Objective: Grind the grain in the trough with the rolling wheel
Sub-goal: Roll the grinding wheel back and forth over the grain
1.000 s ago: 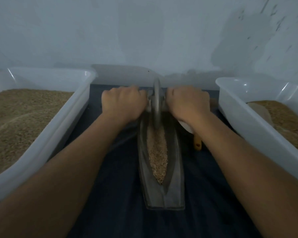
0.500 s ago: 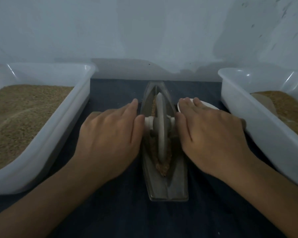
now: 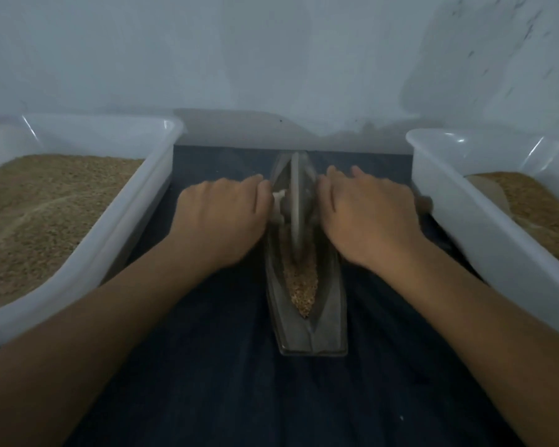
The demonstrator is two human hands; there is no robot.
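A long grey metal trough (image 3: 313,337) lies lengthwise on the dark cloth, its near end towards me. Brown grain (image 3: 300,288) fills the groove near its middle and near end. The grey rolling wheel (image 3: 296,201) stands upright in the far half of the trough, blurred by motion. My left hand (image 3: 223,221) presses on the wheel's white axle from the left, and my right hand (image 3: 368,217) presses on it from the right. The fingers of both point away from me. The hands cover most of the axle.
A white plastic bin (image 3: 120,227) holding brown grain stands at the left, and a second one (image 3: 465,221) at the right, both close to my forearms. A dark blue cloth (image 3: 239,382) covers the table. A pale wall rises just behind the trough.
The wheel went from the trough's far end towards me, then back out to the far half. My hands rolled with it. Grain at the near end is uncovered again.
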